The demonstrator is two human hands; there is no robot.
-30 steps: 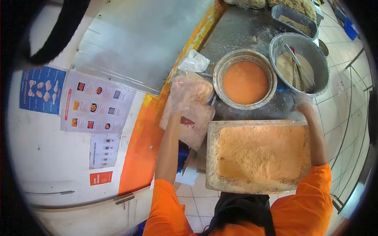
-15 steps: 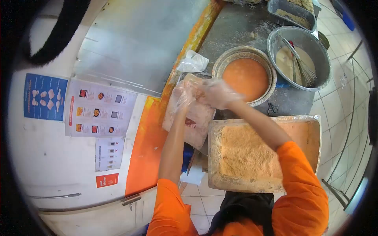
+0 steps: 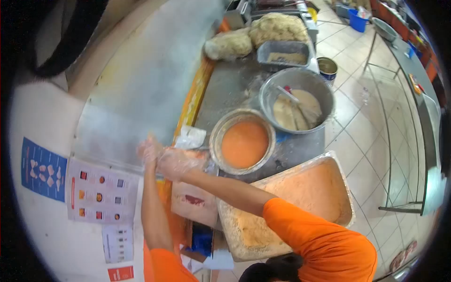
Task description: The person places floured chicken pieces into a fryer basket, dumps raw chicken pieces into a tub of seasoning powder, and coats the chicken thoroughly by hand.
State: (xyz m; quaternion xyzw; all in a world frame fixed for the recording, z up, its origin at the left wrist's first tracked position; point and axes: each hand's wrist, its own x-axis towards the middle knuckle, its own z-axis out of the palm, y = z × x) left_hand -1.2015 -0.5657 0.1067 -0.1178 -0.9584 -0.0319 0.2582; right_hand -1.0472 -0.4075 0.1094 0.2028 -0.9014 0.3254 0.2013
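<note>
My left hand (image 3: 149,151), in a clear plastic glove, is raised in front of the steel panel with its fingers closed. A small pinkish-orange bit shows at its tip, too blurred to name. My right hand (image 3: 178,163), also gloved, is closed right beside it; what it grips is hidden. Below them lies a pale plastic bag (image 3: 195,207) with a dark red patch, at the table's edge. Close to my right hand are a crumpled white plastic bag (image 3: 190,137) and a round pan of orange liquid (image 3: 244,144).
A large tray of orange-tinted flour (image 3: 300,188) stands at the near table edge. Beyond the pan is a grey basin (image 3: 277,120) with pale batter and a whisk. Farther back are a grey tub (image 3: 284,47) and lumpy full bags (image 3: 277,29). A steel panel (image 3: 127,94) rises on the left.
Both hands have moved left, off the pale bag and toward the steel panel. The view has turned, so more of the table's far end and the floor shows.
</note>
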